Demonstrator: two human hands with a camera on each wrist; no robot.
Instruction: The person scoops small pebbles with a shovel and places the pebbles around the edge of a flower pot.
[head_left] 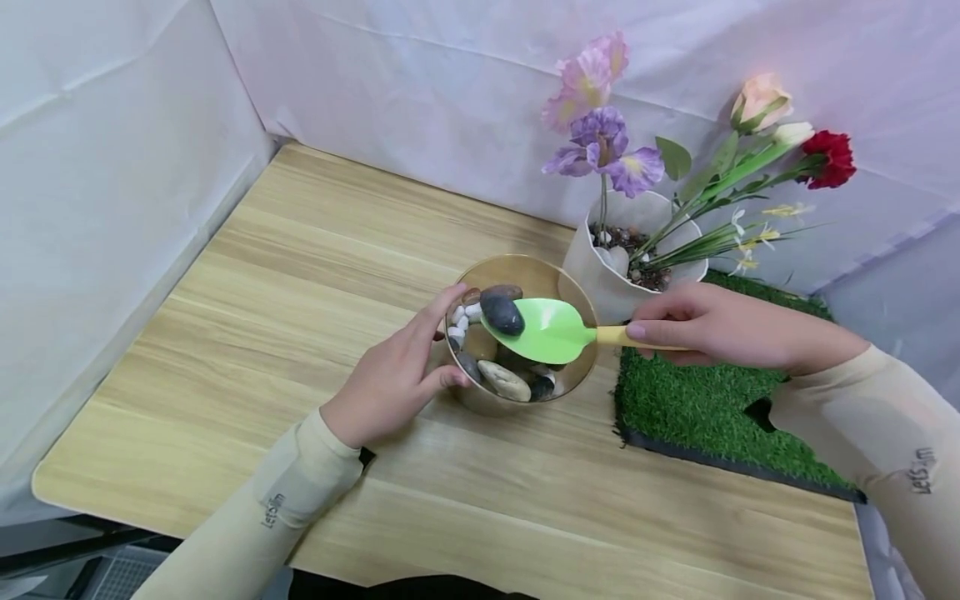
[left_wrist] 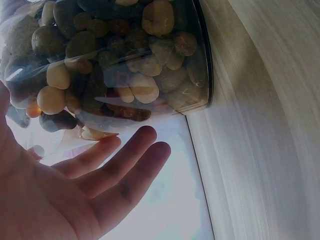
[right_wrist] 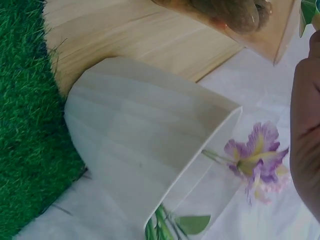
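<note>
Two hands busy; left hand (head_left: 397, 375) spread against bowl (head_left: 540, 271), seemingly steadying it; right hand (head_left: 697, 329) pinching handle of green trowel (head_left: 551, 333); dark stone (head_left: 502, 316) at trowel's tip, above stones (head_left: 504, 381) in bowl; scooping seems step in hand; next move likely calls for level trowel (smooth stone could roll off); white flower pot (head_left: 596, 283) just beside bowl, turf mat (head_left: 705, 408) to right.

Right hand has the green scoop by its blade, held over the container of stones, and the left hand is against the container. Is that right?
Not quite: the right hand holds the green scoop by its yellow handle, as the head view shows. It is over the container of stones, and the left hand is against the container.
</note>
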